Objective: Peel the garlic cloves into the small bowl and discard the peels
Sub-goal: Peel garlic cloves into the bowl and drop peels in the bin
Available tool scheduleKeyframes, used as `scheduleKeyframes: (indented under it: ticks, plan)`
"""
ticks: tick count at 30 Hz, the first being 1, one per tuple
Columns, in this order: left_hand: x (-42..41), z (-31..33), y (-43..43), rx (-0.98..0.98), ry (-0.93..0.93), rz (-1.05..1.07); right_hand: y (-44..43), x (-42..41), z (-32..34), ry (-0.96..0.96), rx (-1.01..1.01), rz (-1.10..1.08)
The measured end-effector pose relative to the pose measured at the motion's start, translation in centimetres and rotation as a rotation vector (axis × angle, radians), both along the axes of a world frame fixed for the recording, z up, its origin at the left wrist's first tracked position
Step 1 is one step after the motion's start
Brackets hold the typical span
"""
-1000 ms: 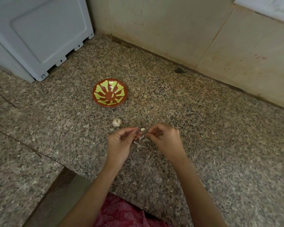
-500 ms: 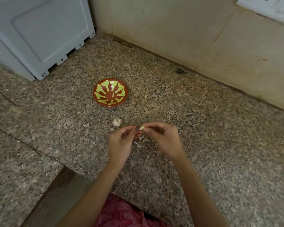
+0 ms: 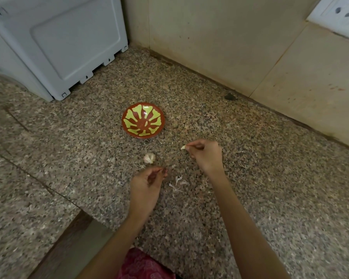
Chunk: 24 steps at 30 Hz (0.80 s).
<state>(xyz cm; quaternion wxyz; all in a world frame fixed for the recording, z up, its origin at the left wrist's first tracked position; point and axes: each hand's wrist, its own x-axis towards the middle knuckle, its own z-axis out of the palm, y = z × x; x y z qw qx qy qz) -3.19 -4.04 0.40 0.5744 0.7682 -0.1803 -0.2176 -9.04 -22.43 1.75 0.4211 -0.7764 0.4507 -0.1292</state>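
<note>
We pinch the light, slippery peeled garlic clove (image 3: pixel 183 147) in our right grip (image 3: pixel 207 156), the small bowl (image 3: pixel 123 121) just beyond it; we cannot tell what our curled left grip (image 3: pixel 147 184) holds.

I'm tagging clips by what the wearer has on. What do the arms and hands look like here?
Both forearms are bare, no sleeves in view. Neither the left hand nor the right hand shows a ring, bracelet or watch. A left fingernail looks dark, perhaps painted. A pink patterned garment shows at the bottom edge.
</note>
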Motion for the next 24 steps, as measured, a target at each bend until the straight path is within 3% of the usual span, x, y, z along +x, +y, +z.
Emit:
scheduleKeyframes:
  ticks: [9, 13, 16, 21, 24]
  plan:
    - [-0.1, -0.5, 0.6, 0.040, -0.059, -0.028, 1.7, -1.7, 0.2, -0.029, -0.198, 0.067]
    - [-0.4, -0.3, 1.0, 0.017, -0.112, -0.031, 4.3, -2.8, -0.4, -0.033, -0.318, 0.345]
    - [-0.5, -0.4, 1.3, 0.030, -0.149, -0.034, 5.9, -3.4, -1.5, 0.072, -0.384, 0.526]
    - [-0.8, -0.5, 2.3, 0.047, -0.153, -0.019, 9.5, -4.8, -2.2, 0.108, -0.361, 0.565]
    - [-1.1, -0.5, 2.9, 0.049, -0.161, -0.007, 9.8, -6.0, -2.8, 0.099, -0.522, 0.675]
